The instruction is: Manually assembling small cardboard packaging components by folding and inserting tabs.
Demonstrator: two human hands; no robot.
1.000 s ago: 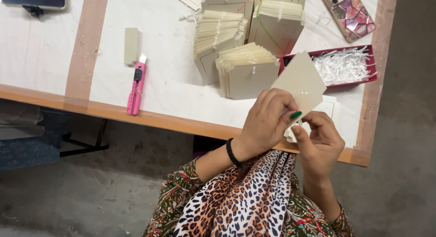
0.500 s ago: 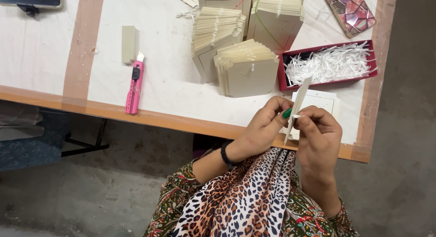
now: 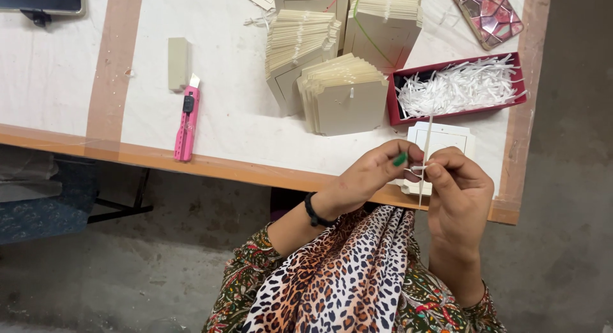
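White table [image 3: 223, 116] with a brown edge holds the most stuff. Three piles of tan cards [image 3: 345, 93] sit in the middle. A red box [image 3: 456, 87] of white paper strips is beside them, then a phone [image 3: 485, 14] and a pink knife [image 3: 186, 122]. At the near edge, the left hand [image 3: 377, 170] and right hand [image 3: 456, 192] pinch one thin card [image 3: 424, 157] edge-on, with a bit of white string, over a white card [image 3: 447, 138].

Leopard-print scarf [image 3: 345, 275], floral sleeves [image 3: 246, 282], black wristband [image 3: 311, 211], green nail [image 3: 400, 159].
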